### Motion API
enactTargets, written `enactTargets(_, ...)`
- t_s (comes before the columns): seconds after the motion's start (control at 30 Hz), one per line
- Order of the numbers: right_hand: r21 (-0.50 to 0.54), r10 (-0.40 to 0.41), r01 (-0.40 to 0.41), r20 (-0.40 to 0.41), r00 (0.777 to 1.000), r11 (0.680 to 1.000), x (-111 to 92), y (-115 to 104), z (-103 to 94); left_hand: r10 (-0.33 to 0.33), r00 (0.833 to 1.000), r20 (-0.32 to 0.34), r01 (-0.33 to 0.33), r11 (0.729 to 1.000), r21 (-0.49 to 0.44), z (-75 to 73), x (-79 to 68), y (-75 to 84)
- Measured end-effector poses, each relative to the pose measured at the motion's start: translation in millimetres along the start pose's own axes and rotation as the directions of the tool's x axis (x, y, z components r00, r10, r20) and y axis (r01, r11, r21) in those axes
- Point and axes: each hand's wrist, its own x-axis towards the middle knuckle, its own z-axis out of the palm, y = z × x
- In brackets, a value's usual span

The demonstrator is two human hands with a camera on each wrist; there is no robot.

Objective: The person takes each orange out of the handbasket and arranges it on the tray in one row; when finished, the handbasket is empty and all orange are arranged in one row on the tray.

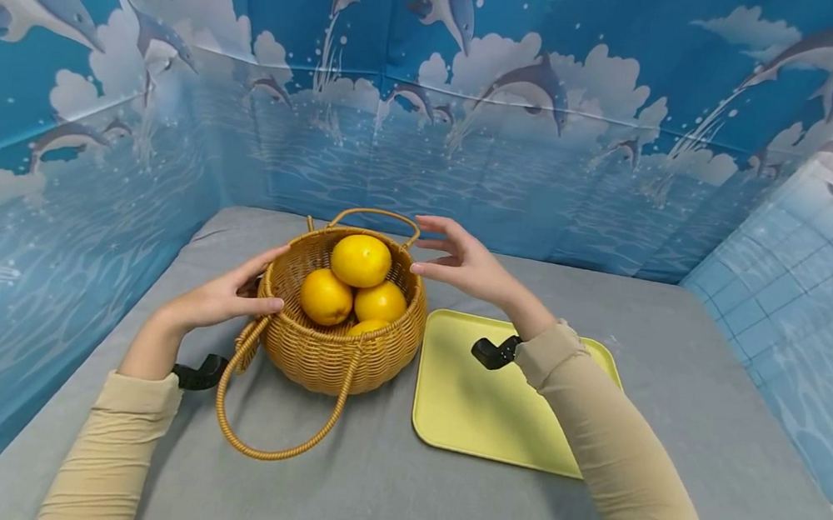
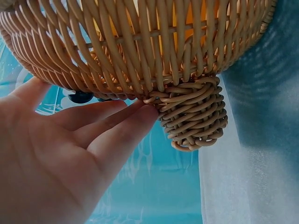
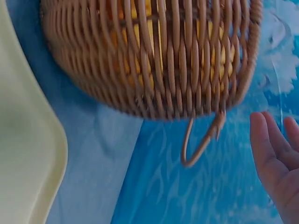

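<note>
A round wicker basket [image 1: 324, 364] stands on the grey cloth with several smooth yellow-orange fruits [image 1: 361, 260] inside, heaped toward its right half. My left hand [image 1: 220, 298] lies against its left side, thumb at the rim and fingers stretched along the outer wall. In the left wrist view those fingers [image 2: 124, 135] reach a woven lug [image 2: 194, 116] that sticks out from the weave. My right hand [image 1: 465, 263] hovers at the far right rim, fingers spread and holding nothing. A gap shows between its fingertips [image 3: 258, 123] and the basket in the right wrist view.
One basket handle [image 1: 277, 454] hangs down over the cloth at the front; another handle [image 1: 376, 213] stands at the back. A yellow tray [image 1: 461, 427] lies right of the basket, under my right forearm. Dolphin-print curtain [image 1: 411, 159] encloses the table [image 1: 363, 506].
</note>
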Motion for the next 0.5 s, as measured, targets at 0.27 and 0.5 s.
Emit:
enactTargets(0.27, -0.087, 0.038, -0.033, 0.055, 0.998, 0.996, 22, -9, 19.2, -0.019, 1.0, -0.007, 0.019, 1.0, 0.012, -0.3, -0.4, 0.6)
enactTargets(0.5, -0.145, 0.075, -0.062, 0.082, 0.994, 0.987, 30, -15, 32.8, -0.014, 1.0, -0.005, 0.015, 1.0, 0.003, 0.0, -0.1, 0.4)
